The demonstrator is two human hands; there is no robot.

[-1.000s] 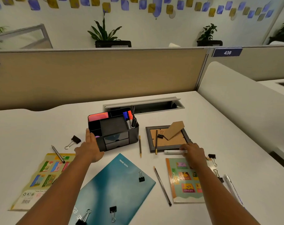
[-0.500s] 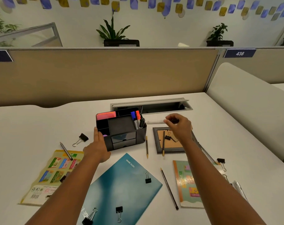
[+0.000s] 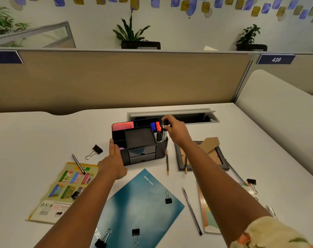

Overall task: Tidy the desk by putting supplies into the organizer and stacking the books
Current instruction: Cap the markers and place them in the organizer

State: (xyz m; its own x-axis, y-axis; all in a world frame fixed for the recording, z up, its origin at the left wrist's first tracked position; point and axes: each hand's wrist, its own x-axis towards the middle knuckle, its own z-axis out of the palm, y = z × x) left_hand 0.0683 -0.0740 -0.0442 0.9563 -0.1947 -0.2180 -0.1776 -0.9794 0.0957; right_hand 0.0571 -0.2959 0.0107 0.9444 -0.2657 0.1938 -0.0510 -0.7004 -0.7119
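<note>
Right hand (image 3: pixel 176 130) above the right pen compartment of the black plastic desk organizer (image 3: pixel 139 142), fingers curled and pinching the top of a white marker with dark cap (image 3: pixel 164 130), standing beside a blue-capped marker (image 3: pixel 153 127) and an orange-capped marker (image 3: pixel 158 127). Left hand (image 3: pixel 113 158) flat against the organizer's left wall, fingers straight. Pink sticky notes (image 3: pixel 123 125) in the back left compartment. Glossy teal notebook (image 3: pixel 139 206) in front, printed "NOTE BOOK", carrying black binder clips (image 3: pixel 168 199). Yellow picture booklet (image 3: pixel 62 192) at left, small print unreadable. Third book (image 3: pixel 207 217) mostly hidden under the right arm. Dark picture frame (image 3: pixel 214 158) with cardboard back, partly covered. Partition tag (image 3: pixel 276 59) reading "436".
</note>
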